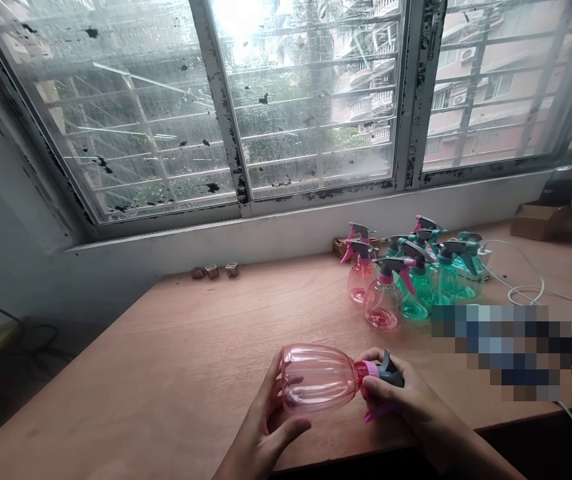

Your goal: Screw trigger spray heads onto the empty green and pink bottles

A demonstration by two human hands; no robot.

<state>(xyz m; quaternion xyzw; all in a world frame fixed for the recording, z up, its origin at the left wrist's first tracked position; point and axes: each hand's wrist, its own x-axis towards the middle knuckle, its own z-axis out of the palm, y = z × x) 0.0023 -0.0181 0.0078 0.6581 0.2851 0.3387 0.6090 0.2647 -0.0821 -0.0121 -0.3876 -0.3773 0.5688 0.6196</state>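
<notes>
A clear pink spray bottle (319, 379) lies sideways above the near part of the table, its base to the left and its grey and pink spray head (389, 372) to the right. My right hand (406, 393) is closed around the pink collar and the head, thumb on the near side. At the base, my left hand (271, 420) cups the bottle; its fingers go behind and show through the plastic, while the thumb stands off below. Part of the pink trigger pokes out under my right hand.
Several pink spray bottles (383, 307) and green spray bottles (449, 280) stand grouped at the back right. Small boxy objects (232, 270) sit by the window wall. White cables (526, 293), a pixelated patch and a cardboard box (541, 220) are on the right.
</notes>
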